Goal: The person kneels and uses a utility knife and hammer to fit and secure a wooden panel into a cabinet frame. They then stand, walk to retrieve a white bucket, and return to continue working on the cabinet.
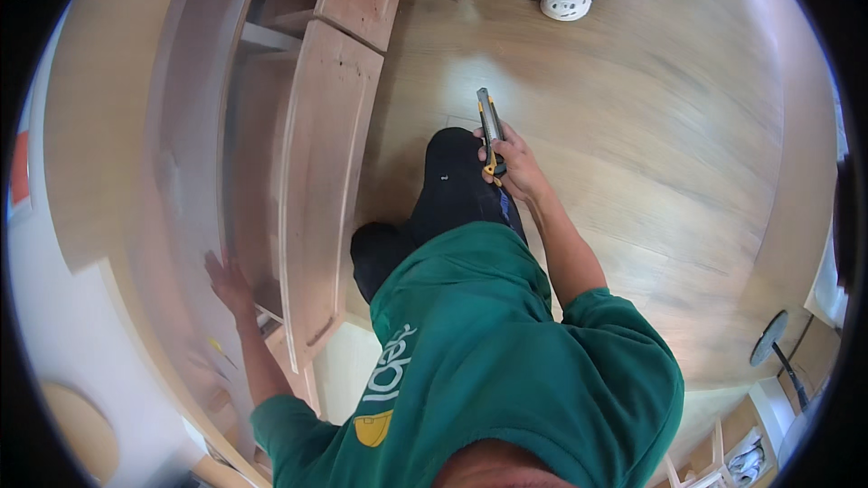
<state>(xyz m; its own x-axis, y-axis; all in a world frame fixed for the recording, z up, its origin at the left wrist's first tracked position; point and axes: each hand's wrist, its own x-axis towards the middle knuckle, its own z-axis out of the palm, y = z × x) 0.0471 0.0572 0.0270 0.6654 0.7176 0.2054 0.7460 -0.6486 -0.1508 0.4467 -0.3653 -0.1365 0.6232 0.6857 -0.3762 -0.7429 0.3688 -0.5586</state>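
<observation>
Gripping box-cutter (491, 126) in right fingers (513, 148)

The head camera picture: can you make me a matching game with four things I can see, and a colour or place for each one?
Things:
1. Knife
2. Camera wearer's shirt
3. Shoe
4. Left hand

Colours and places:
A. White
B. Held in the right hand
C. Near a wooden drawer
D. Mostly green

Right pairs: 1-B, 2-D, 3-A, 4-C
</observation>
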